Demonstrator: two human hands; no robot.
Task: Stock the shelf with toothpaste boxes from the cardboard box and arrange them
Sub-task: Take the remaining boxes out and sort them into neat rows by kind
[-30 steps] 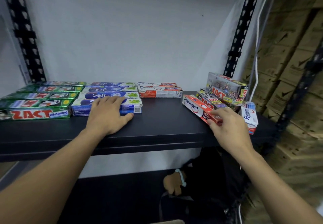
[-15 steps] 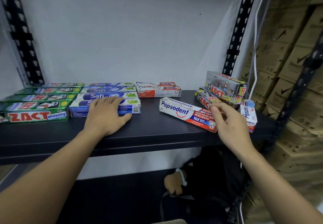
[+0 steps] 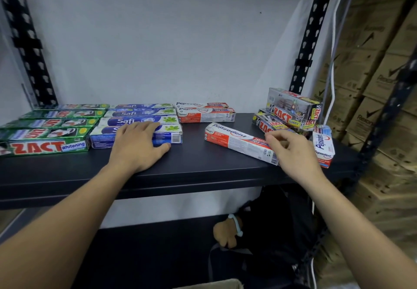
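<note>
Head: right hand [image 3: 293, 153] curled on Pepsodent box [image 3: 234, 140]

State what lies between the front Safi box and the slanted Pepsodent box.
Nothing: the head view shows only bare black shelf between the front Safi box and the slanted Pepsodent box.

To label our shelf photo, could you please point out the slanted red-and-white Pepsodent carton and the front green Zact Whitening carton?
slanted red-and-white Pepsodent carton [image 3: 235, 139]: head view, middle of its printed face.
front green Zact Whitening carton [image 3: 42, 147]: head view, on its front face's red lettering.
</note>
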